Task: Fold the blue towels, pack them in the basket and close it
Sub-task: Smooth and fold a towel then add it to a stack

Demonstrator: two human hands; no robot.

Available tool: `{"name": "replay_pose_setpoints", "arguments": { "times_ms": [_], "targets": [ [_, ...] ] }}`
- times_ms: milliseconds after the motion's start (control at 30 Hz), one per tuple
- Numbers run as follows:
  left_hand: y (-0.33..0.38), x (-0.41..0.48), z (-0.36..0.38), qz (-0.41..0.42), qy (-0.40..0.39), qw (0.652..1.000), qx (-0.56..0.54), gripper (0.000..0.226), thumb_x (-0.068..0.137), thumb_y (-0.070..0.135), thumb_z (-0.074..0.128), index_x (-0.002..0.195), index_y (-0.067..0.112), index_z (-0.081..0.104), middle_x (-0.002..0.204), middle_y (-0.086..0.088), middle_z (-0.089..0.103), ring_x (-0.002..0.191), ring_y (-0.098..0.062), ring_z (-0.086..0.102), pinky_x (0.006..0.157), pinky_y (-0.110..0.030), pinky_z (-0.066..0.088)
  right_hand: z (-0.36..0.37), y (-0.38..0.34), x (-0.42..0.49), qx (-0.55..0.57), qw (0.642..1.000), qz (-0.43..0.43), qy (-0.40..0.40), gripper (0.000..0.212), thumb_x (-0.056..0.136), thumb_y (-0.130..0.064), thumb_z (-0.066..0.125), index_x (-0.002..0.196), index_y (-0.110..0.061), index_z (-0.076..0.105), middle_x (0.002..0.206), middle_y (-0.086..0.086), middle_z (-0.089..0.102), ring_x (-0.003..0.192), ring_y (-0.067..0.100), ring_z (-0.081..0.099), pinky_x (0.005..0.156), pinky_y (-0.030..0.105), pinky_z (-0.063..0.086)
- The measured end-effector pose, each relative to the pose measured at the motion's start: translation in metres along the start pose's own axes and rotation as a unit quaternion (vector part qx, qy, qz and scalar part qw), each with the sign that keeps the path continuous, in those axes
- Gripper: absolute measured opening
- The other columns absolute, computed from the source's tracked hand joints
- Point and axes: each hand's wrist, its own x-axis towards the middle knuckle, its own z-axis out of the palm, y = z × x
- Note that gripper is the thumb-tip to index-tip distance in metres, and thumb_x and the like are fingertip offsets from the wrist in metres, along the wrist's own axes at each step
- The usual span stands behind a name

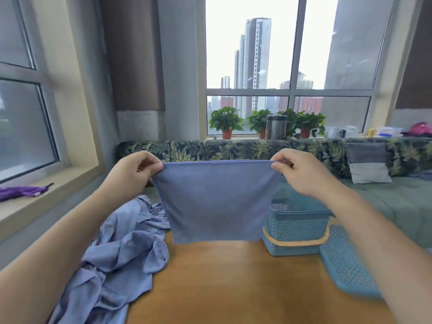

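A blue towel [216, 202] hangs flat in the air above the wooden table [233, 284]. My left hand [133, 171] pinches its top left corner and my right hand [301, 171] pinches its top right corner, stretching the top edge taut. A heap of crumpled blue towels [119, 258] lies on the table's left side. The teal mesh basket [297, 226] stands open at the right, partly hidden behind the towel and my right arm. Its teal lid [346, 263] lies flat on the table beside it.
A leaf-patterned sofa [233, 150] with a grey cushion [368, 162] runs behind the table. Potted plants [225, 122] and a metal flask [275, 127] stand on the window sill. A purple cloth [21, 192] lies on the left sill.
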Motion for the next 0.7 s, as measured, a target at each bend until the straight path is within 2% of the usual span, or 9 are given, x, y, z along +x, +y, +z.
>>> {"name": "replay_pose_setpoints", "arguments": {
  "times_ms": [100,267,333,400,433,500,567,633,700],
  "targets": [
    [0.011,0.003,-0.016,0.01,0.022,1.0,-0.018,0.008,0.093,0.019,0.07,0.085,0.017,0.068,0.077,0.003,0.068,0.061,0.002,0.054,0.064,-0.015,0.042,-0.022,-0.015,-0.003,0.013,1.0,-0.018,0.017,0.016,0.098,-0.02,0.063,0.089,-0.033,0.063,0.087,-0.008,0.065,0.075,0.009,0.057,0.067,0.017,0.042],
    [0.028,0.013,-0.032,0.004,0.033,0.997,-0.072,0.01,0.091,0.023,0.072,0.087,0.014,0.07,0.081,-0.003,0.071,0.072,-0.014,0.058,0.072,-0.029,0.045,-0.05,-0.03,0.003,0.017,0.999,-0.025,0.032,0.005,0.097,-0.02,0.065,0.094,-0.024,0.067,0.093,-0.002,0.068,0.085,0.018,0.062,0.072,0.018,0.044],
    [0.031,0.018,-0.03,-0.008,0.032,0.998,-0.061,0.012,0.09,0.024,0.073,0.086,0.014,0.07,0.072,0.007,0.069,0.065,-0.008,0.057,0.064,-0.018,0.045,-0.051,-0.03,0.007,0.016,0.999,-0.014,0.026,0.005,0.096,-0.021,0.067,0.092,-0.024,0.068,0.093,-0.002,0.07,0.087,0.019,0.065,0.075,0.026,0.048],
    [0.027,0.023,-0.023,-0.037,0.028,0.998,-0.053,0.012,0.089,0.026,0.075,0.084,0.015,0.071,0.064,0.011,0.065,0.052,-0.001,0.052,0.053,-0.01,0.041,-0.044,-0.027,0.013,0.016,1.0,0.007,0.013,0.01,0.096,-0.02,0.067,0.088,-0.025,0.068,0.082,-0.004,0.07,0.074,0.012,0.065,0.072,0.029,0.048],
    [0.023,0.025,-0.019,-0.053,0.024,0.997,-0.053,0.012,0.088,0.025,0.076,0.082,0.015,0.071,0.064,0.008,0.065,0.046,-0.001,0.05,0.05,-0.011,0.042,-0.038,-0.025,0.015,0.013,1.0,0.021,0.001,0.011,0.097,-0.019,0.066,0.087,-0.024,0.067,0.072,-0.004,0.069,0.063,0.009,0.063,0.065,0.026,0.046],
    [0.012,0.03,-0.007,-0.085,0.016,0.995,-0.057,0.013,0.088,0.023,0.077,0.08,0.014,0.071,0.063,0.001,0.065,0.042,-0.008,0.05,0.048,-0.023,0.049,-0.023,-0.02,0.02,0.014,0.998,0.05,-0.026,0.009,0.098,-0.017,0.064,0.09,-0.019,0.068,0.061,-0.001,0.069,0.049,0.005,0.061,0.053,0.018,0.044],
    [-0.001,0.033,0.005,-0.116,0.003,0.992,-0.058,0.012,0.088,0.02,0.076,0.081,0.012,0.07,0.056,-0.002,0.063,0.041,-0.014,0.054,0.045,-0.023,0.049,-0.005,-0.015,0.025,0.034,0.995,0.078,-0.042,0.008,0.099,-0.014,0.063,0.092,-0.015,0.067,0.067,0.005,0.073,0.052,0.004,0.066,0.051,0.017,0.048],
    [-0.011,0.036,0.016,-0.139,-0.003,0.988,-0.065,0.012,0.089,0.017,0.074,0.084,0.009,0.068,0.059,-0.01,0.065,0.041,-0.014,0.059,0.043,-0.021,0.048,0.015,-0.009,0.033,0.046,0.994,0.09,-0.04,0.011,0.099,-0.011,0.062,0.09,-0.015,0.066,0.076,0.006,0.074,0.06,0.006,0.071,0.06,0.026,0.058],
    [-0.018,0.041,0.023,-0.156,0.0,0.983,-0.101,0.011,0.091,0.014,0.073,0.085,0.007,0.066,0.072,-0.02,0.07,0.05,-0.017,0.068,0.049,-0.026,0.054,0.033,-0.003,0.041,0.054,0.994,0.09,-0.023,0.013,0.098,-0.011,0.062,0.088,-0.017,0.066,0.081,0.003,0.073,0.067,0.006,0.072,0.074,0.039,0.063]
  ]
}}
